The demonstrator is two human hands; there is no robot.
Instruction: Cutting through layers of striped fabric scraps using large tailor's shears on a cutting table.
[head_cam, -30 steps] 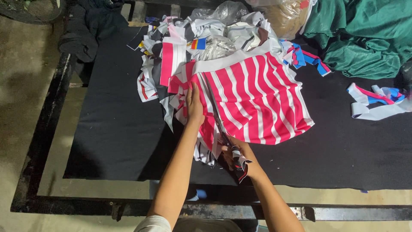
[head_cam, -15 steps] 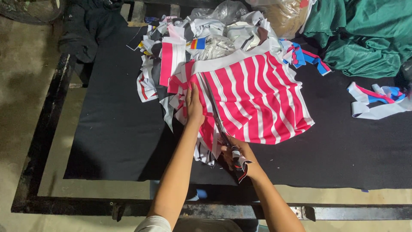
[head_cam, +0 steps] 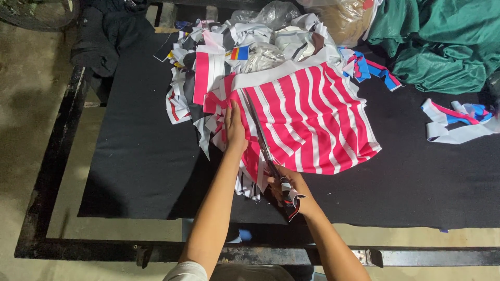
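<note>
A pink and white striped fabric piece [head_cam: 312,117] lies spread on the black table mat [head_cam: 130,156]. My left hand [head_cam: 233,130] presses flat on its left edge, fingers together. My right hand [head_cam: 289,190] grips the handles of long scissors [head_cam: 260,138], whose blades run up along the fabric right beside my left hand. Cut strips of the same striped cloth hang under my hands at the fabric's near edge.
A heap of fabric scraps [head_cam: 219,62] and clear plastic bags [head_cam: 271,15] sits behind the striped piece. Green cloth [head_cam: 442,47] lies at the back right, blue, pink and white strips [head_cam: 458,122] at the right, dark clothing [head_cam: 109,31] at the back left. The metal table frame [head_cam: 52,171] edges the mat.
</note>
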